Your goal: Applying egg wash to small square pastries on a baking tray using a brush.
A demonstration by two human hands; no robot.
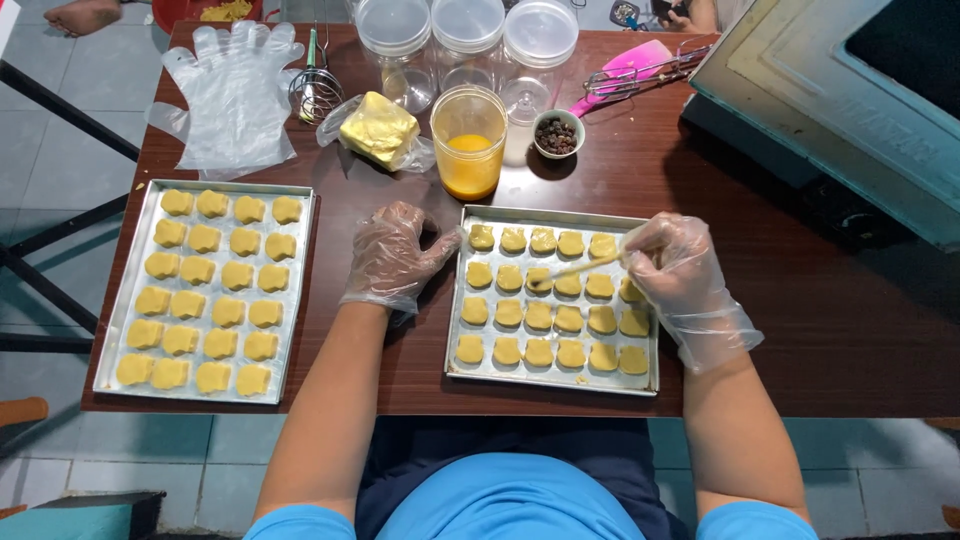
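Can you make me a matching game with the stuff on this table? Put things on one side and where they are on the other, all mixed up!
Things:
1. brush
2. spare plastic glove
3. cup of yellow liquid
4. left hand

Places:
A. lying flat at the table's far left corner
B. resting on the left rim of the middle tray
C. held in the right hand, tip over the cookies
D. standing just beyond the middle tray

Pairs: 1-C, 2-A, 3-D, 4-B

To my left sits a second tray (303,290) of dough pieces, spare plastic gloves (235,95) behind it, a whisk (315,90), wrapped butter (378,130), lidded clear jars (468,40), a small bowl (558,134) of dark bits, a pink spatula (625,65).
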